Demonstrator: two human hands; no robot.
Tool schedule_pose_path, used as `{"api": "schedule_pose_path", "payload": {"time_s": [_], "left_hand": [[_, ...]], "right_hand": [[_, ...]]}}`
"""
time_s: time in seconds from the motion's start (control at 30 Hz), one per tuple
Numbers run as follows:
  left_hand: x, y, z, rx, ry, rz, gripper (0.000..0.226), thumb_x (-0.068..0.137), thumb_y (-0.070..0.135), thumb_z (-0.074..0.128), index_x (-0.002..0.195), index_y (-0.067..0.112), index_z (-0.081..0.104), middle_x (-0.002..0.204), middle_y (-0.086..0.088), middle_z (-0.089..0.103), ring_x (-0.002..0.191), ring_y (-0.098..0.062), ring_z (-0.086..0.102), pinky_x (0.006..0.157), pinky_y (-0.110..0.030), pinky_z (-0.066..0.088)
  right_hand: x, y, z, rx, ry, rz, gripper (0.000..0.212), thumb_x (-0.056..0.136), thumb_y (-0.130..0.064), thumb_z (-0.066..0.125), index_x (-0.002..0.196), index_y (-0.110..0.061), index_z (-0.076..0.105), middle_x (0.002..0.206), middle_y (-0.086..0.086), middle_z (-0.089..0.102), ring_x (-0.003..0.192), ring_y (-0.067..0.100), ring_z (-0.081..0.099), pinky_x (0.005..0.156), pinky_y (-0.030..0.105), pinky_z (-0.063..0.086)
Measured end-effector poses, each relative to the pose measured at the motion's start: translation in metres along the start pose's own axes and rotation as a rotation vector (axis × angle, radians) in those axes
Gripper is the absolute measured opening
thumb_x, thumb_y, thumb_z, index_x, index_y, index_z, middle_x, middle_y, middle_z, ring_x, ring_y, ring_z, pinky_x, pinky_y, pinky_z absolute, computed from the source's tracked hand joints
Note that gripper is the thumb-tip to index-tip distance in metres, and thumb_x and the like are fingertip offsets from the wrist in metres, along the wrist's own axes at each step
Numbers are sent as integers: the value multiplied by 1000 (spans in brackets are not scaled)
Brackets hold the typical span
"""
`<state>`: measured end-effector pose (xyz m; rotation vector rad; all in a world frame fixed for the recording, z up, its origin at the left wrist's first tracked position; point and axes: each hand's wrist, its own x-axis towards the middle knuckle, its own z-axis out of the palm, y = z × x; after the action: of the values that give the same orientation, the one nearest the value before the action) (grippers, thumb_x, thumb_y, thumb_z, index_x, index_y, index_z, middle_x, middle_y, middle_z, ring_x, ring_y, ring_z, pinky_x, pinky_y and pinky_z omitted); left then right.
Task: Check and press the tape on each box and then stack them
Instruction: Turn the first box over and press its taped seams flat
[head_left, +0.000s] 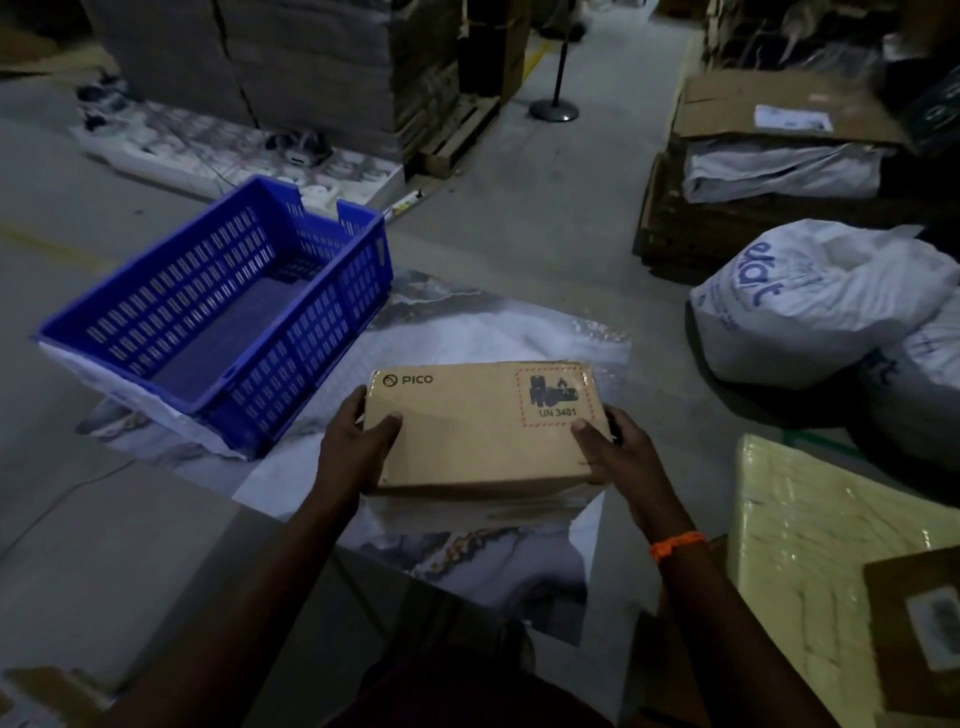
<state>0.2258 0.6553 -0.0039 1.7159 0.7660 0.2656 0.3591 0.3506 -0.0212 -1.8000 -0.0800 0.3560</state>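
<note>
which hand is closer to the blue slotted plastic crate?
Left. The left hand grips the left edge of the brown cardboard box, just beside the blue slotted plastic crate; the right hand grips the box's right edge, farther away.

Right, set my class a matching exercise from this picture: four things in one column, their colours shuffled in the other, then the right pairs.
Things:
1 crate
2 PICO box
3 wristband
4 lettered sack

Colours:
A orange
B white
C brown
D blue

Pairs: 1-D, 2-C, 3-A, 4-B
</note>
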Motion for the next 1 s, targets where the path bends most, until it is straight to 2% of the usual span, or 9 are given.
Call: {"api": "schedule_pose_path", "payload": {"time_s": [0.17,0.23,0.33,0.5,0.6,0.7,0.83,0.93,1.0], "left_hand": [[13,11,10,-30,-36,-38,41,97,23,63,135,29,50,110,16,58,100,-7,59,71,-28,48],[18,18,13,-29,-21,-30,41,91,25,68,129,32,55,111,12,64,105,-15,63,79,-37,55],[30,26,10,-15,-18,37,52,75,38,69,125,39,57,118,9,67,111,-17,64,94,-49,55],[24,32,10,-45,21,85,63,91,27,71,147,27,41,133,5,57,119,-16,56,96,-39,49],[9,19,3,-103,11,92,58,94,26,70,145,29,41,132,13,54,116,-3,54,90,-26,47],[-17,-2,-6,-100,31,96,48,95,40,68,137,31,48,131,21,55,116,9,54,92,-27,47],[-25,-13,-19,-143,-1,-76,30,100,59,46,115,35,59,119,14,60,110,-5,58,94,-40,49],[-14,-27,-27,-1,-53,-125,41,102,55,47,122,23,62,122,-3,65,104,-14,61,90,-38,50],[-11,-43,-29,129,-70,-103,43,95,60,58,124,29,58,120,1,63,105,-13,61,87,-37,51]], "right_hand": [[22,-9,14,-114,9,-63,33,96,-36,72,125,-21,68,112,-4,75,102,11,70,78,21,53],[28,-11,15,-144,13,-73,35,95,-38,72,126,-21,68,112,-5,75,102,11,70,76,19,52],[40,-18,11,-133,43,-78,40,93,-41,74,129,-26,67,114,-6,75,105,13,70,88,32,58],[40,-20,8,-222,45,-131,42,94,-39,73,133,-27,63,120,-8,72,109,13,68,91,39,58],[17,-11,8,-153,62,-142,39,96,-39,71,133,-30,62,122,-13,71,112,5,66,91,30,55],[-16,4,10,-96,162,-103,35,98,-50,62,127,-31,62,121,-11,70,111,3,65,89,30,55],[-43,30,10,-16,214,46,48,96,-73,46,105,-30,64,104,1,73,96,20,71,81,43,60],[-49,39,12,-23,158,124,45,97,-66,49,102,-25,67,97,3,73,88,20,70,70,35,57],[-51,47,17,-80,135,146,34,95,-58,59,102,-26,66,96,0,72,88,18,69,69,27,50]]}}
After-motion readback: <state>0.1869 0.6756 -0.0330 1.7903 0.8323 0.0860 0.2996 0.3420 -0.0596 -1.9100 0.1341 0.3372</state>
